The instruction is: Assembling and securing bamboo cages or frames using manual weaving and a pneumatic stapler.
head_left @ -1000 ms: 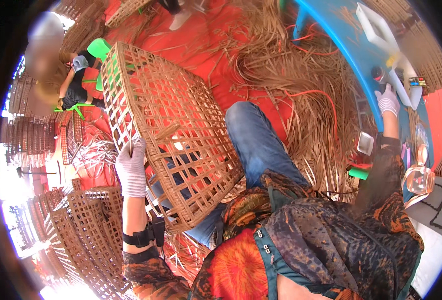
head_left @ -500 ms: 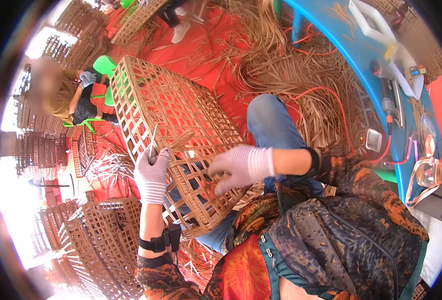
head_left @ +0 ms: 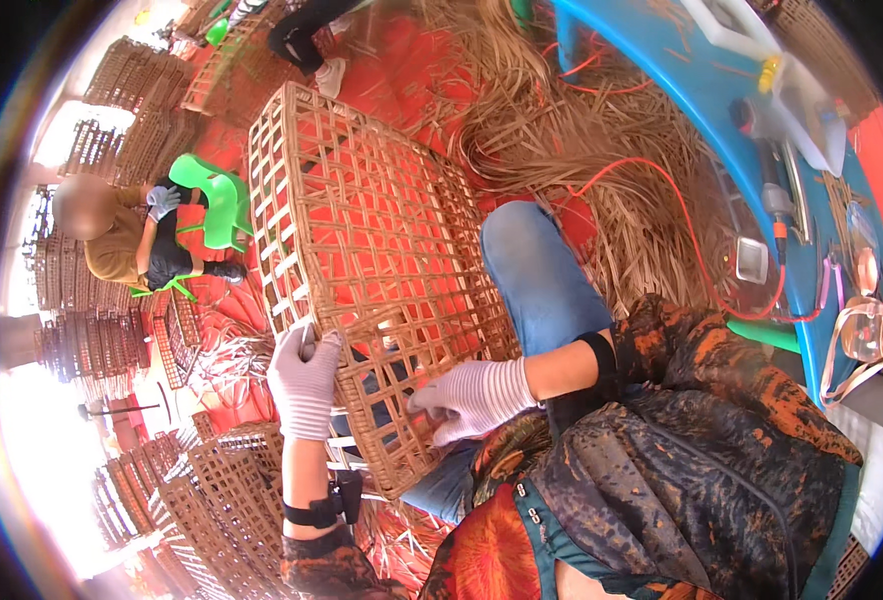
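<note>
A large brown wicker basket with an open lattice weave leans tilted across my lap, beside my raised knee. My left hand, in a striped white glove, is closed on its near left edge, thumb on top. My right hand, gloved the same way, has its fingers curled at the lattice near the basket's lower corner. Part of its grip is hidden by the hand itself. Through the gaps in the weave my trousers and the red floor show.
A blue table at the right bears a power tool, white trays and a strapped clear item. Loose brown strips cover the red floor. Stacked baskets stand at left, near a seated person and a green chair.
My right hand has lowered onto the lattice near the lower corner. The basket has tilted a little and shifted right. A thin pale item and loose strip by my left hand no longer show.
</note>
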Motion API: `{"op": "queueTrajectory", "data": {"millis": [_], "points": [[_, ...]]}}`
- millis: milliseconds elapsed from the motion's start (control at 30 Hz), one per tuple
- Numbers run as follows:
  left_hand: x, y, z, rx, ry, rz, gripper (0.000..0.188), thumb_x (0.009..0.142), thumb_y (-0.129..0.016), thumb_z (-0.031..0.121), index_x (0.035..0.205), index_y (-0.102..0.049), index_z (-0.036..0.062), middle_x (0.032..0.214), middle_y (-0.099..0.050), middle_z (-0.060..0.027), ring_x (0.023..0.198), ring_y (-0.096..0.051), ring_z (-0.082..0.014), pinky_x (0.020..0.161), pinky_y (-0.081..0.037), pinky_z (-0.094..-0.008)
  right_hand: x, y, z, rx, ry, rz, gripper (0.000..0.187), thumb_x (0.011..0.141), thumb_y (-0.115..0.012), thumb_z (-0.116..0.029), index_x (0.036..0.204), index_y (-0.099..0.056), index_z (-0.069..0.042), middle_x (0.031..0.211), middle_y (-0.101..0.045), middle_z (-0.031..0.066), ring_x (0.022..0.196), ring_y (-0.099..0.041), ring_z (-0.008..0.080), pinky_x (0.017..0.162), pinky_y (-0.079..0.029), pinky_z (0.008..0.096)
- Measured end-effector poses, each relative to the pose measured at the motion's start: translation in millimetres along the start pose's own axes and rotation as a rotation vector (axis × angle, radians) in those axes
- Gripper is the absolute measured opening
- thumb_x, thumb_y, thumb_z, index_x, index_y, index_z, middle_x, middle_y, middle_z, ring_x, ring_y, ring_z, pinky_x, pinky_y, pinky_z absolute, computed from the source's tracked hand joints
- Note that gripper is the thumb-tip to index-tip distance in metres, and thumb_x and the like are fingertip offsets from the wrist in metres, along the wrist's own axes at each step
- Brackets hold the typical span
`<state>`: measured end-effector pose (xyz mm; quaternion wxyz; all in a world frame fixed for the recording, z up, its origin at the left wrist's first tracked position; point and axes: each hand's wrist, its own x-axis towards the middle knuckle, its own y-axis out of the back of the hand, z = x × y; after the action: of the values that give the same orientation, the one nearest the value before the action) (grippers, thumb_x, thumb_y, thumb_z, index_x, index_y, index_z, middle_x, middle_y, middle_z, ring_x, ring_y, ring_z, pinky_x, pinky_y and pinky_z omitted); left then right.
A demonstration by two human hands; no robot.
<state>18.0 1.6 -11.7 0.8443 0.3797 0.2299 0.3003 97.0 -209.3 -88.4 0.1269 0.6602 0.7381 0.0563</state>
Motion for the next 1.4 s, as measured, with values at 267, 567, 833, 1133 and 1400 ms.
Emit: {"op": "queueTrajectory", "data": {"millis": [267, 567, 833, 1133, 1400], "points": [[-0.9, -0.5, 31.3, -0.398, -0.021, -0.320, 0.040, 0.093, -0.057, 0.037, 0.104, -0.067, 0.0001, 0.067, -0.045, 0.0051, 0.056, -0.035, -0.0045, 0.051, -0.030, -0.0211, -10.5, 62.6, 31.7, -0.068, 0.218, 0.351, 0.021, 0.088, -0.060, -0.024, 0.097, -0.067, -0.007, 0.083, -0.067, 0.0124, 0.075, -0.067, 0.0248, 0.067, -0.051, 0.0330], [38.0, 55.5, -17.3, -0.829, 0.099, -0.036, 0.042, 0.099, -0.049, 0.036, 0.112, -0.061, -0.0022, 0.062, -0.039, 0.0080, 0.047, -0.030, -0.0012, 0.040, -0.024, -0.0185, -18.9, 121.1, 19.6, 0.166, 0.102, 0.623, 0.019, 0.091, -0.060, -0.019, 0.095, -0.066, 0.000, 0.076, -0.067, 0.0081, 0.067, -0.063, 0.0107, 0.063, -0.050, 0.0254], [118.0, 77.4, -112.0, -0.414, 0.176, 0.070, 0.022, 0.095, -0.056, 0.019, 0.112, -0.064, 0.0061, 0.066, -0.051, 0.0046, 0.051, -0.041, -0.0025, 0.043, -0.032, -0.0181, -6.3, 155.6, 32.8, 0.236, 0.028, 0.713, 0.021, 0.092, -0.059, -0.018, 0.092, -0.065, 0.002, 0.073, -0.064, 0.0045, 0.069, -0.060, 0.0095, 0.065, -0.049, 0.0253], [229.4, -17.3, -154.8, -0.470, 0.021, -0.009, 0.037, 0.093, -0.059, 0.015, 0.125, -0.057, -0.0027, 0.113, -0.066, -0.0092, 0.097, -0.061, -0.0119, 0.086, -0.047, -0.0234, 23.2, 166.0, 48.0, 0.291, -0.046, 0.687, 0.026, 0.091, -0.060, -0.023, 0.096, -0.066, 0.002, 0.073, -0.064, 0.0049, 0.064, -0.059, 0.0075, 0.060, -0.049, 0.0241], [192.0, -26.0, -185.3, -0.912, 0.548, -0.233, 0.050, 0.090, -0.053, 0.045, 0.119, -0.057, 0.0046, 0.091, -0.064, -0.0050, 0.080, -0.062, -0.0195, 0.072, -0.052, -0.0334, 33.2, 205.4, 85.2, 0.271, 0.039, 0.863, 0.021, 0.092, -0.059, -0.020, 0.091, -0.066, 0.000, 0.069, -0.063, 0.0026, 0.059, -0.056, 0.0060, 0.056, -0.046, 0.0221]]}}
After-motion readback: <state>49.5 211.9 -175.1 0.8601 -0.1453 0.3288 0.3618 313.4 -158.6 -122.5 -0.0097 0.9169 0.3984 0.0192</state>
